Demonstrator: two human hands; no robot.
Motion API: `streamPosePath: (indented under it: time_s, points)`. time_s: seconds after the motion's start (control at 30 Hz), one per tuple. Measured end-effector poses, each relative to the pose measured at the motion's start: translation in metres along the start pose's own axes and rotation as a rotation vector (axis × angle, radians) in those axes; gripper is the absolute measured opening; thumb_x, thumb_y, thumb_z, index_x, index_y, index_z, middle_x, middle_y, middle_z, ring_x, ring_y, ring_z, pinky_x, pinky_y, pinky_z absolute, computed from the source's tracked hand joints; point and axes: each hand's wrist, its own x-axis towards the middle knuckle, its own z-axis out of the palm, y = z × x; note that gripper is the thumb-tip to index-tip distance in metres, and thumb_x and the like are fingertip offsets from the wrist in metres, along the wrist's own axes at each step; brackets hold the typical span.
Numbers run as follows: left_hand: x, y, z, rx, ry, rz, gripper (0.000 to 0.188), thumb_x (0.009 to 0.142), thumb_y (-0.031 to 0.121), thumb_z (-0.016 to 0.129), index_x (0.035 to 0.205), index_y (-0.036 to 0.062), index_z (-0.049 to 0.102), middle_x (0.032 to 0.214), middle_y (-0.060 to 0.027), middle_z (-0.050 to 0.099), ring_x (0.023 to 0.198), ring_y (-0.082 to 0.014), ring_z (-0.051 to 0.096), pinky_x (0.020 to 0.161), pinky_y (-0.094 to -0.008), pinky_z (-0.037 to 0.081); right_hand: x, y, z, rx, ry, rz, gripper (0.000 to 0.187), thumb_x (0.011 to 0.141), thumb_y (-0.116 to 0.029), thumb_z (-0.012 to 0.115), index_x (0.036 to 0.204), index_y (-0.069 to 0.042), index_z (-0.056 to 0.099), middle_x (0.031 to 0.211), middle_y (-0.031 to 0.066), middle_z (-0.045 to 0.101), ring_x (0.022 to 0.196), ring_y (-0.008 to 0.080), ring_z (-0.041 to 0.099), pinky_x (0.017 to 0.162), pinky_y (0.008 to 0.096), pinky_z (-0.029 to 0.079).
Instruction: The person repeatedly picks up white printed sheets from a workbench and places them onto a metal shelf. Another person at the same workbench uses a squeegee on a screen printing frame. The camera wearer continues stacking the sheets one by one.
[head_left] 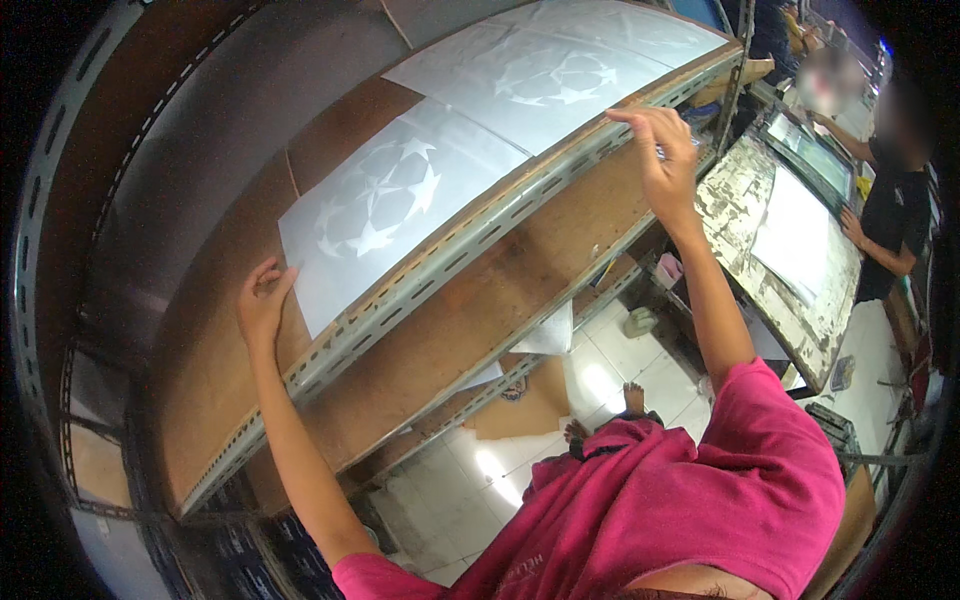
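Observation:
Two pale sheets lie side by side on the upper wooden shelf, each bearing a white ring of stars. My left hand (263, 305) is at the outer edge of the nearer sheet (330, 270), its thumb at the paper's edge. Its fingers are loosely bent and apart from the thumb, with nothing visible between them. My right hand (668, 160) is over the shelf's front edge beside the farther sheet (480, 110). Its index finger reaches toward the paper and its thumb stands apart. Whether the fingertips touch the sheet I cannot tell.
A slotted metal rail (440, 268) edges the upper shelf, with a lower wooden shelf (500, 275) beneath. At right, a person in black (895, 215) stands by a paint-marked table (735, 190) with a white sheet (793, 235) and a framed screen (815, 150). Brown cardboard (530, 400) lies on the tiled floor.

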Motion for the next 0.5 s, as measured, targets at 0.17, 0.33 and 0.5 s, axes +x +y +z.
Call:
streamPosePath:
  time_s: [0.17,0.33,0.5]
  points:
    - [-0.006,0.019,-0.004,-0.034,-0.029,-0.05,0.055,0.07,0.042,0.08,0.114,0.011,0.069,0.1,-0.003,0.069,0.098,-0.0161,0.062,0.09,-0.0327,0.044,-0.011,0.009,-0.014,-0.032,-0.013,0.063,0.026,0.098,-0.02,0.05,0.097,-0.008,0.073,0.088,0.0056,0.069,0.088,0.0212,0.059,0.087,0.0343,0.038]
    - [0.0,0.004,-0.003,-0.052,-0.007,0.006,0.054,0.071,0.041,0.08,0.114,0.0096,0.069,0.098,-0.0035,0.069,0.098,-0.0167,0.062,0.092,-0.033,0.044,-0.018,0.014,-0.011,-0.001,-0.009,0.101,0.027,0.098,-0.021,0.05,0.097,-0.008,0.073,0.088,0.0061,0.069,0.086,0.0209,0.059,0.087,0.0337,0.039]
    - [0.008,-0.006,-0.002,-0.09,-0.025,-0.035,0.052,0.075,0.038,0.078,0.116,0.0086,0.068,0.102,-0.0058,0.069,0.099,-0.0165,0.061,0.094,-0.0322,0.043,-0.037,0.022,-0.022,0.016,0.016,0.211,0.027,0.099,-0.022,0.05,0.097,-0.007,0.073,0.089,0.008,0.069,0.086,0.022,0.059,0.085,0.0332,0.039]
